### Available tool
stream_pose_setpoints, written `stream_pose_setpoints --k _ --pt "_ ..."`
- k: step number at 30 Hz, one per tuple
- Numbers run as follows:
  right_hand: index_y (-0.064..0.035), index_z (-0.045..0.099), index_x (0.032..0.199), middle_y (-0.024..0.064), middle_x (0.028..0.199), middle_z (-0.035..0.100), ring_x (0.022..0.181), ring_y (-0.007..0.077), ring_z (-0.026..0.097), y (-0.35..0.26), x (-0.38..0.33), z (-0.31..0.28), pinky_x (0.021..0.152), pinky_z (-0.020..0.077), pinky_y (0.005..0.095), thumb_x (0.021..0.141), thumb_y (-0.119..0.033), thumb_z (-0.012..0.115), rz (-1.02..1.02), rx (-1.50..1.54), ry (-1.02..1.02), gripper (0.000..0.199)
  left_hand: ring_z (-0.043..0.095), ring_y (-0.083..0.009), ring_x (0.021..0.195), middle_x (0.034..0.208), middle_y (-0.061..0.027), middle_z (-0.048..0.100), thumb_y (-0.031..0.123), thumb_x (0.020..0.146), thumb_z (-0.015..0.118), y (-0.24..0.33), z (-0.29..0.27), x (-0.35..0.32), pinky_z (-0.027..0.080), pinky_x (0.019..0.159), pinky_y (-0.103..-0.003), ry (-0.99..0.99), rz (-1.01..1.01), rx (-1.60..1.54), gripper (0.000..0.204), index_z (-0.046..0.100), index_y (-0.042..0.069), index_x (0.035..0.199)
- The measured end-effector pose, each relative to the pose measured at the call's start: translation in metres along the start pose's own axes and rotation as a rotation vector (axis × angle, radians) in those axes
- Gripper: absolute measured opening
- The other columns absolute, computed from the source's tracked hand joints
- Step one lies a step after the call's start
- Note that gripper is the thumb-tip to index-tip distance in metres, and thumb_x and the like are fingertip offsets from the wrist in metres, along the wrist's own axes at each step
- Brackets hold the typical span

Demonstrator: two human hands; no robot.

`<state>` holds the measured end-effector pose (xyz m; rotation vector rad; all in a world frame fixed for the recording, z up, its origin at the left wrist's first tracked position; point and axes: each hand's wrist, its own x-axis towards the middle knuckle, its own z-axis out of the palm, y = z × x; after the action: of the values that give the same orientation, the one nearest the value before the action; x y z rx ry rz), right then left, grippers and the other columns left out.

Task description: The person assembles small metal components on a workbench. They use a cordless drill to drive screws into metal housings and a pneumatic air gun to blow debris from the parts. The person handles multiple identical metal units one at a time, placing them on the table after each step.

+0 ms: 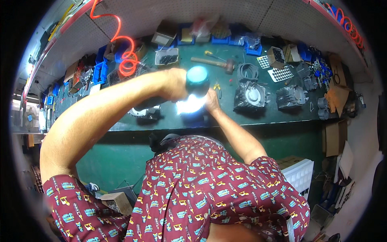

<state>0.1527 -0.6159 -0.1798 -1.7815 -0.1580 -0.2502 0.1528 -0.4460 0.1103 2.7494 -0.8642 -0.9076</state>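
Note:
My left hand (175, 84) is raised over the bench, wrapped round a cordless power driver (197, 76) with a teal rear end, seen from above. White light glares below the tool and washes out the part under it. Close on the right of the driver is my right hand (211, 100), its fingers curled in at the lit spot; what they hold is hidden by the glare and the tool. Partly under my left forearm lies a grey metal casting (146, 113). Pliers with yellow handles (218, 89) rest just beyond my right hand.
To the right stand two finned metal engine parts (252, 97) (289, 97), with a coiled dark hose (247, 72) behind. A mallet (213, 63) lies farther back. Bins of screws (167, 57) line the rear. An orange air hose (128, 60) hangs at left.

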Motion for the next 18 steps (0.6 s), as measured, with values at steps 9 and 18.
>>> stream_pose_setpoints --k 9,18 --pt "0.0008 0.067 0.095 0.016 0.091 0.069 0.083 0.025 0.064 0.023 0.033 -0.007 0.078 0.0462 0.0366 0.096 -0.044 0.05 0.124 0.018 0.054 0.048 0.069 -0.0218 0.068 0.083 -0.0134 0.072 0.017 0.075 0.078 0.001 -0.051 0.051 0.056 0.062 -0.035 -0.049 -0.014 -0.081 0.036 0.071 -0.006 0.102" --pt "-0.0022 0.073 0.109 0.0052 0.106 0.072 0.098 0.0171 0.066 0.033 0.045 -0.037 0.09 0.0473 0.0305 0.098 -0.037 0.048 0.582 0.463 0.049 0.045 0.071 -0.0243 0.085 0.097 -0.0121 0.074 0.023 0.078 0.076 0.026 -0.093 0.094 0.056 0.083 -0.037 -0.081 0.149 0.15 0.033 0.075 0.001 0.102"
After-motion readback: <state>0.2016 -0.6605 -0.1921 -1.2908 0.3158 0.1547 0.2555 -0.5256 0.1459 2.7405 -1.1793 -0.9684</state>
